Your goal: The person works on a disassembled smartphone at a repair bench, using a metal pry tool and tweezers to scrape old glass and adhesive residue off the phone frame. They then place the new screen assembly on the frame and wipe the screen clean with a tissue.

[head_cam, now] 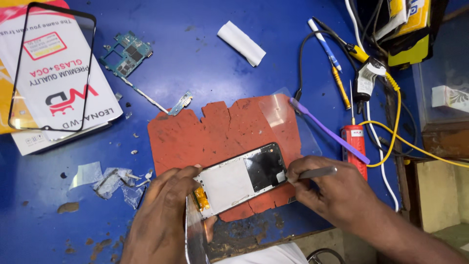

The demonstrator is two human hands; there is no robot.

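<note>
While one opened phone frame [242, 180] lies flat on a cracked red rubber mat [215, 129], left hand [163, 210] curls over its lower end, fingers closed on the edge. Right hand [332, 190] pinches metal tweezers [316, 172] at the frame's top corner. One green circuit board [126, 54], one purple brush [328, 130], one black-rimmed glass panel [49, 66] on blue bench [195, 58].

Left hand [163, 205] lying palm-down, fingers curled and pressing at lower left. Right hand [332, 190] pinching closed, seemingly thumb against forefinger, wrist angling in from lower right.
</note>
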